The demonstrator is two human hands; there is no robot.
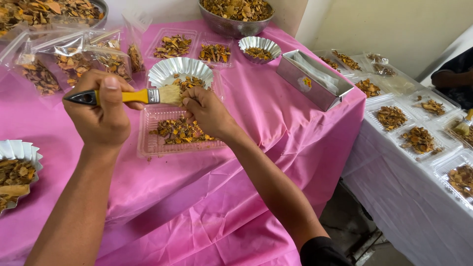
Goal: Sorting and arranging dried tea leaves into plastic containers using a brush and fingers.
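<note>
My left hand (101, 111) grips a paintbrush (129, 96) with a yellow-and-black handle, held level with its pale bristles pointing right. My right hand (207, 112) meets the bristle tip with pinched fingers; whether it holds a small piece, I cannot tell. Both hands hover over a clear plastic tray (152, 143) of dried orange-brown slices on the pink tablecloth (266, 123). Just behind it stands a fluted silver foil dish (170, 69) with a few slices in it.
More clear trays (173, 47) and a small foil cup (259, 48) sit behind, with a metal colander (235, 22), sealed bags (74, 54) at left and a steel box (315, 79). Another foil dish (17, 170) lies at left. A white table (409, 197) holds several trays; another person's arm (451, 78) rests there.
</note>
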